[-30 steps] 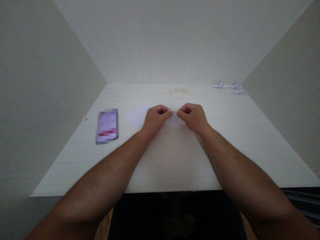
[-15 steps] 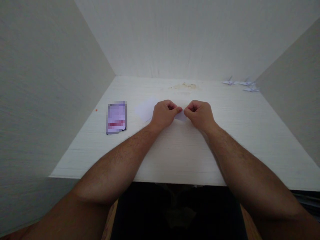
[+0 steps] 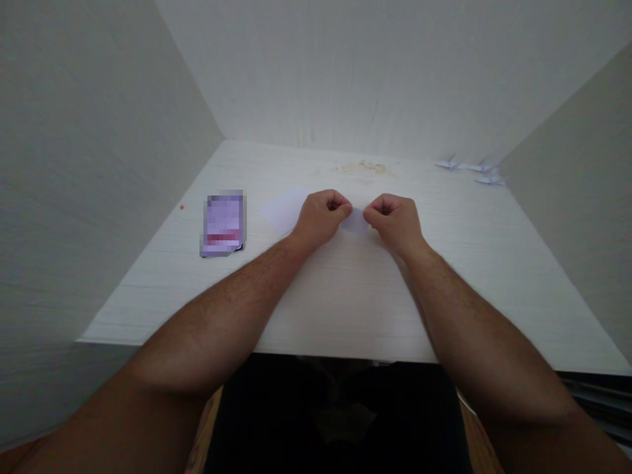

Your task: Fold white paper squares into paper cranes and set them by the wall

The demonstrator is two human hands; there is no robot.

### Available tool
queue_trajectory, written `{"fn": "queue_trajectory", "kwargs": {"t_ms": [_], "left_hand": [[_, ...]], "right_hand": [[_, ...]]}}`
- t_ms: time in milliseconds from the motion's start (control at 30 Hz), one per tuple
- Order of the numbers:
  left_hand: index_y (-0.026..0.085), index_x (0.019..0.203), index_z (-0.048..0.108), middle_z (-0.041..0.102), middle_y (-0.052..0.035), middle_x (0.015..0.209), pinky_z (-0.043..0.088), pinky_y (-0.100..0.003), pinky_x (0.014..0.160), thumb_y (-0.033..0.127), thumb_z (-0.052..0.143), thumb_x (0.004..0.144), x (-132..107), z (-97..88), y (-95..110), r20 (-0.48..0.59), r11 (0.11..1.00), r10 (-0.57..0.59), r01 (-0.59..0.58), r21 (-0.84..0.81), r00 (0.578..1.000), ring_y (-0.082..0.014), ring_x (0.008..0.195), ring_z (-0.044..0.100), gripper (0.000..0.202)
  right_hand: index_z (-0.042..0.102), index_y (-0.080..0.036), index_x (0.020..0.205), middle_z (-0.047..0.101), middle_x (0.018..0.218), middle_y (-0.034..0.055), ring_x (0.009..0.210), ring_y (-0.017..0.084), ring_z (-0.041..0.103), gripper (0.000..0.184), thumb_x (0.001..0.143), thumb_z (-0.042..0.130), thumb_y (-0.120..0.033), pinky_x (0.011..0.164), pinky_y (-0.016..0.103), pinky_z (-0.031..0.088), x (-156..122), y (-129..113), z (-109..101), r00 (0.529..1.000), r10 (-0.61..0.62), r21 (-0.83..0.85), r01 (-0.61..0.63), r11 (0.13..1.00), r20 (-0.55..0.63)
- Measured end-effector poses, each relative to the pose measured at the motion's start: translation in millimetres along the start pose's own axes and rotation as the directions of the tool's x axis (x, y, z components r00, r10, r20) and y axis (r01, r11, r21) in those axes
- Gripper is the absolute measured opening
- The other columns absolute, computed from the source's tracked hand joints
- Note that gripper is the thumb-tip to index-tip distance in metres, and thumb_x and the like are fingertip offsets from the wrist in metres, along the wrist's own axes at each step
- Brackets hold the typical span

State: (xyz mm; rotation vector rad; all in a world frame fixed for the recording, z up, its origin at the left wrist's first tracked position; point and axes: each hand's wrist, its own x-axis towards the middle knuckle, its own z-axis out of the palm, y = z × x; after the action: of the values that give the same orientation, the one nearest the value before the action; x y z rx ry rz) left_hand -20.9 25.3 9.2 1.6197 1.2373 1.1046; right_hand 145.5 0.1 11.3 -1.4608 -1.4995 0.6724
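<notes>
Over the white, wood-grained tabletop (image 3: 345,309), the bare left hand (image 3: 318,218) and bare right hand (image 3: 397,224) nearly meet, thumbs pinched against fingers, both gripping the small, pale-lavender paper piece (image 3: 355,222) between them.

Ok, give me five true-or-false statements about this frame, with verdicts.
1. The left hand and right hand both pinch one small paper piece. True.
2. The pixelated item lies right of both hands. False: the pixelated item is to their left.
3. Folded paper figures lie near the tabletop's far right corner. True.
4. The pale sheet lies right of the right hand. False: the pale sheet is beside the left hand.
5. An orange spot is left of the pixelated item. True.
</notes>
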Motion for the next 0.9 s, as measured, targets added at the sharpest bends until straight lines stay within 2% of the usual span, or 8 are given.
{"fn": "queue_trajectory", "kwargs": {"t_ms": [167,400,600,900], "left_hand": [[0.016,0.070,0.067,0.065,0.0011,0.067,0.044,-0.025,0.064,0.019,0.066,0.075,-0.8,1.6,0.1,0.025,0.996,0.054,-0.055,0.067,0.998,-0.0106,0.064,0.054,0.006],[0.016,0.072,0.069,0.068,0.0002,0.069,0.044,-0.025,0.063,0.021,0.066,0.076,-1.8,3.9,-1.3,0.041,0.988,0.098,-0.102,0.114,0.994,-0.0113,0.064,0.055,0.007],[0.016,0.070,0.067,0.068,0.0000,0.069,0.043,-0.026,0.063,0.020,0.064,0.078,-6.6,6.1,0.6,0.025,0.970,0.148,-0.149,0.191,0.989,-0.0114,0.063,0.055,0.009],[0.016,0.070,0.067,0.068,0.0002,0.070,0.045,-0.027,0.067,0.019,0.064,0.078,-8.2,6.8,2.7,-0.007,0.961,0.142,-0.136,0.240,0.990,-0.0117,0.064,0.055,0.009]], "right_hand": [[0.066,-0.017,0.065,0.060,0.058,-0.0016,0.054,0.010,0.046,0.013,0.072,0.066,-0.027,0.053,0.027,0.033,-0.5,2.0,1.6,0.999,-0.039,-0.022,0.040,0.999,0.035],[0.066,-0.017,0.064,0.059,0.057,-0.0021,0.053,0.009,0.044,0.014,0.071,0.069,-0.028,0.051,0.026,0.030,-2.7,3.3,4.4,0.999,-0.029,0.018,0.029,0.999,0.026],[0.063,-0.017,0.062,0.057,0.056,-0.0026,0.052,0.009,0.043,0.016,0.073,0.068,-0.028,0.051,0.026,0.030,-2.7,1.2,2.2,0.997,-0.048,-0.048,0.051,0.998,0.063],[0.064,-0.017,0.061,0.055,0.054,-0.0031,0.052,0.009,0.041,0.019,0.075,0.068,-0.030,0.052,0.027,0.031,-2.0,-2.1,0.1,0.994,-0.079,-0.146,0.090,0.985,0.081]]}}
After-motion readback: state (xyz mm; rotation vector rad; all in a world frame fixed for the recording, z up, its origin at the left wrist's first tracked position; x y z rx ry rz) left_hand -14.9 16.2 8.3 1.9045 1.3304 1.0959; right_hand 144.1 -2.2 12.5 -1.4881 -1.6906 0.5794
